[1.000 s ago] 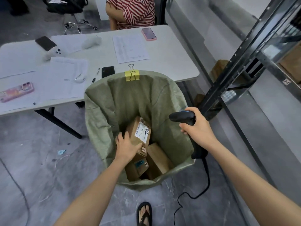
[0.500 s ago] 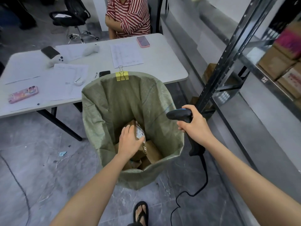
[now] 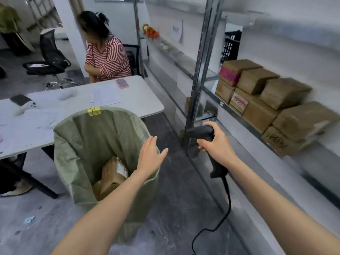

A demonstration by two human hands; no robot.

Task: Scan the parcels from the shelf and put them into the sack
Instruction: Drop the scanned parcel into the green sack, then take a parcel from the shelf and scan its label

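A: State of the left hand (image 3: 150,156)?
B: Empty. Fingers straight, a bit spread, palm down. It's over the right side of the sack (image 3: 88,137) rim. Can't tell if it touches the cloth.
A: And the right hand (image 3: 218,146)?
B: Fist wrapped round the handle of the black scanner (image 3: 201,132). The scanner head sticks out left of the fist, toward the left hand. The cable (image 3: 228,199) drops from the handle end, below the wrist, to the floor.
A: Parcels?
B: One brown parcel (image 3: 114,172) is inside the sack, below and left of the left hand, tilted, with a white label facing up. There's more cardboard under it, partly hidden by the forearm.
A: On the shelf (image 3: 223,104)?
B: The stacked parcels (image 3: 283,92) are right of the right hand and beyond it, well apart. Brown boxes in two layers. The far one has a pink label.
A: Other stuff?
B: A metal upright (image 3: 200,70) stands just behind the scanner. A yellow binder clip (image 3: 94,111) is on the sack's far rim, beyond and left of the left hand. The white table (image 3: 143,103) behind the sack has papers and a pink phone (image 3: 122,83). A seated person (image 3: 108,59) in a striped shirt is past it.
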